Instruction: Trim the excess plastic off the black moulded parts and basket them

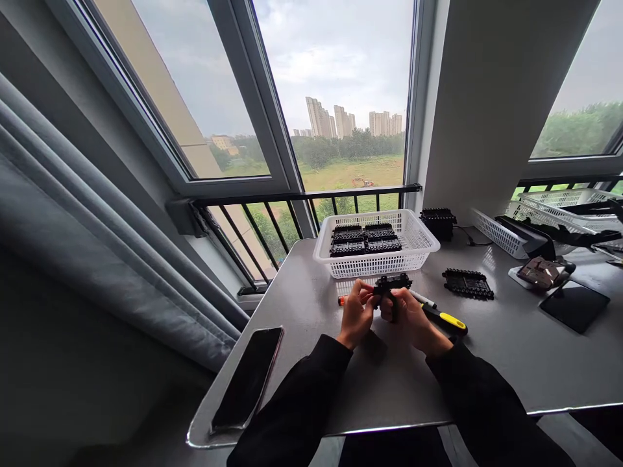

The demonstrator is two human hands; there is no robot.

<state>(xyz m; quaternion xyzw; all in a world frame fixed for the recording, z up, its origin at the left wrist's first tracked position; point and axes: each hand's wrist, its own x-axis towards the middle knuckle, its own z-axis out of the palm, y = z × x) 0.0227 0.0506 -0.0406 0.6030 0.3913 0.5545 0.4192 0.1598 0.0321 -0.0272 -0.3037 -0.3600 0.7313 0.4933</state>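
Both hands meet over the table, around a small black plastic part (393, 283) with a notched, bumpy edge. My left hand (357, 314) pinches its left end between thumb and fingers. On the other side, my right hand (411, 316) has its fingers wrapped round the part, which hides some of it. Just beyond the hands is a white basket (377, 267) holding several black toothed plastic parts (365, 240). A knife-like tool with a yellow and black handle (450, 321) lies beside my right wrist, next to a white pen-like stick (422, 298). An orange-tipped item (341, 301) shows beside my left fingers.
A phone (249, 379) lies at the table's left edge. Right of the basket are a stack of black parts (438, 224) and a flat black toothed part (468, 284). Farther right are a dark flat device (574, 305), a brownish object (540, 272) and white baskets (499, 233).
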